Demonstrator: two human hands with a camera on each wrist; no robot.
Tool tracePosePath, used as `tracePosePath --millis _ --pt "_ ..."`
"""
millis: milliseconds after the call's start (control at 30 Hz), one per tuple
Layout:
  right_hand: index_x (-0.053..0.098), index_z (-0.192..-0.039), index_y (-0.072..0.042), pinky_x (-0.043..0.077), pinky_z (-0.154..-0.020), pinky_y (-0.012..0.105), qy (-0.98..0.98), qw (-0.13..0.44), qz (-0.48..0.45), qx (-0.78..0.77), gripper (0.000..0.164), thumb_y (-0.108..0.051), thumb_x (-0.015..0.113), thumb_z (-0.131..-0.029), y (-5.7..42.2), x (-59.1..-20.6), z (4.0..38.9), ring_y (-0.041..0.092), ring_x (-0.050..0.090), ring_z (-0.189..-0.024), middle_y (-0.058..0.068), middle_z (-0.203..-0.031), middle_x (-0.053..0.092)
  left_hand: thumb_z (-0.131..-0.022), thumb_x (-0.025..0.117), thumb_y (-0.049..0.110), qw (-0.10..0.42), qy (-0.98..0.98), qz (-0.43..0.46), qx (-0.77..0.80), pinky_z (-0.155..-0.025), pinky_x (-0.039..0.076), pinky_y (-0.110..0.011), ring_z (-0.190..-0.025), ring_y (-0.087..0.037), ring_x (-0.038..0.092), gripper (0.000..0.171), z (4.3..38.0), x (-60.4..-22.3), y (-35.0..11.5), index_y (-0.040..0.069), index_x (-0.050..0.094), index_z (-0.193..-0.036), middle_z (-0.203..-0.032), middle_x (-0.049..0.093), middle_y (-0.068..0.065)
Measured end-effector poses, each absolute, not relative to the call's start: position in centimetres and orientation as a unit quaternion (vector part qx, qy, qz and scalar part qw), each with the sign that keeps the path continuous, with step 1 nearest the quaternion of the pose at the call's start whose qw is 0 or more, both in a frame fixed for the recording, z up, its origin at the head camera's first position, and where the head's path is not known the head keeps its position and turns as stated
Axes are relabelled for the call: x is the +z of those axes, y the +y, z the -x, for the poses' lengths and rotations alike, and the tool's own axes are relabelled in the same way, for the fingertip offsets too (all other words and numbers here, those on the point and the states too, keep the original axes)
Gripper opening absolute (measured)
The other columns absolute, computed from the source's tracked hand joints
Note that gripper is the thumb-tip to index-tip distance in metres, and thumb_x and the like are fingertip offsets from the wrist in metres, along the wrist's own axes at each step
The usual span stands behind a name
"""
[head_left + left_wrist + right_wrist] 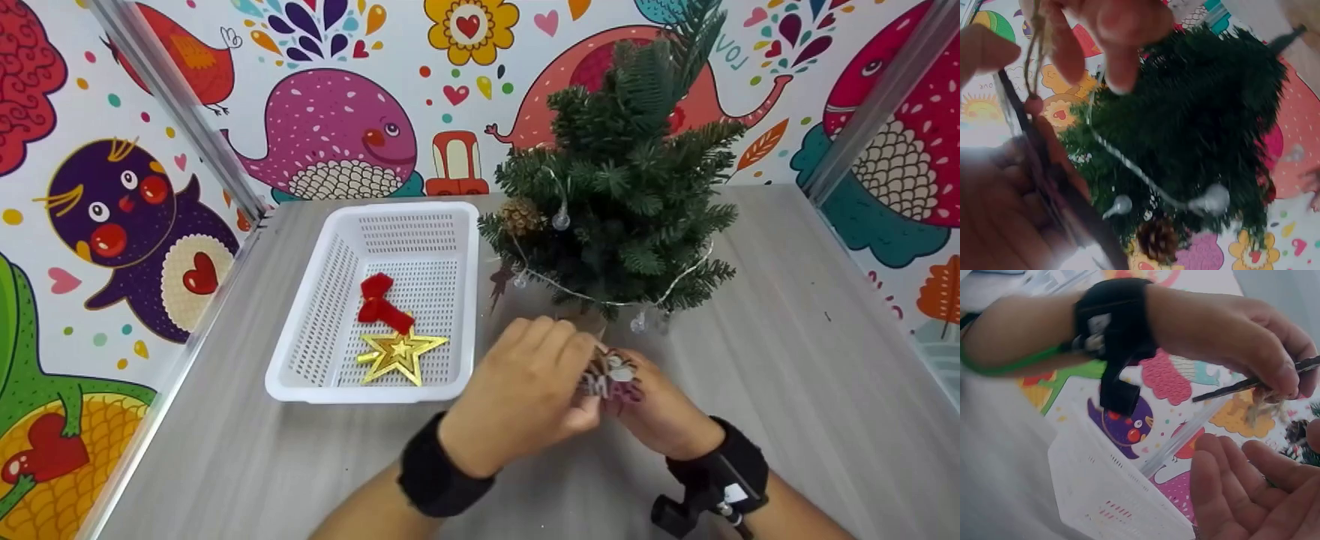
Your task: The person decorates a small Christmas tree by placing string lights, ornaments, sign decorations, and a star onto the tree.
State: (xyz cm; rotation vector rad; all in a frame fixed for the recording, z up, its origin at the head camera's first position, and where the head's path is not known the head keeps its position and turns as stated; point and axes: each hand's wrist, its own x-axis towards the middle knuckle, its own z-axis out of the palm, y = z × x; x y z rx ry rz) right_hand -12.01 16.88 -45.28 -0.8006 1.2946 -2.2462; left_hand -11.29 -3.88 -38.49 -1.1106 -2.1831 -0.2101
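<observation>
Between the hands is a flat Christmas ornament [616,379] with letters on its face; "MAS" can be read. My left hand [521,382] pinches it between thumb and fingers, and in the right wrist view the ornament [1235,389] shows edge-on, a twine loop [1266,408] hanging by it. A red bead [1033,104] sits on the twine in the left wrist view. My right hand [667,412] lies behind and under the ornament in the head view; its fingers [1219,472] are loosely extended, palm up. Just beyond the hands stands a small Christmas tree [622,195].
Left of the hands, a white plastic basket [281,375] holds a red velvet bow [382,304] and a gold star [401,352]. The tree carries a string of bulb lights [561,217] and a pinecone [520,216]. Cartoon-printed panels [450,97] surround the grey table [217,435].
</observation>
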Motion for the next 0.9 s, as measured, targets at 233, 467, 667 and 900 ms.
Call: tracePosePath --millis 233,467,667,900 --pt "0.074 -0.123 -0.017 0.055 -0.088 0.021 0.462 0.206 0.278 -0.817 0.028 -0.012 0.05 -0.11 17.8 -45.0 12.9 0.005 0.068 -0.1 -0.008 -0.112 0.075 -0.08 0.076 0.041 0.355 -0.845 0.395 -0.058 -0.079 0.052 -0.03 -0.091 -0.017 0.062 0.048 11.4 -39.8 -1.8 0.01 0.069 -0.116 -0.103 0.07 -0.003" --pt "0.065 -0.138 -0.005 0.059 -0.086 0.025 0.405 0.266 0.31 -0.818 0.032 -0.01 0.06 -0.107 18.9 -45.0 13.5 0.011 0.071 -0.103 0.003 -0.12 0.074 -0.081 0.078 0.038 0.363 -0.838 0.4 -0.076 -0.08 0.053 -0.029 -0.091 -0.016 0.061 0.05 11.2 -39.5 -2.7 0.008 0.069 -0.12 -0.101 0.068 -0.002" --pt "0.07 -0.129 -0.004 0.059 -0.069 0.02 0.497 0.262 0.307 -0.768 0.031 0.003 0.066 -0.099 19.3 -43.8 12.8 0.006 0.071 -0.086 0.001 -0.107 0.077 -0.083 0.078 0.041 0.358 -0.829 0.424 -0.069 -0.082 0.053 -0.029 -0.093 -0.016 0.062 0.051 10.2 -39.3 -3.0 0.008 0.069 -0.122 -0.103 0.068 -0.001" --pt "0.074 -0.108 -0.007 0.05 -0.057 0.019 0.717 -0.033 0.432 -0.547 0.035 0.02 0.069 -0.087 20.2 -41.3 11.1 0.007 0.059 -0.074 0.003 -0.097 0.069 -0.082 0.073 0.043 0.392 -0.798 0.456 -0.042 -0.079 0.052 -0.027 -0.087 -0.013 0.06 0.047 8.3 -38.9 -2.7 0.011 0.069 -0.117 -0.099 0.066 0.002"
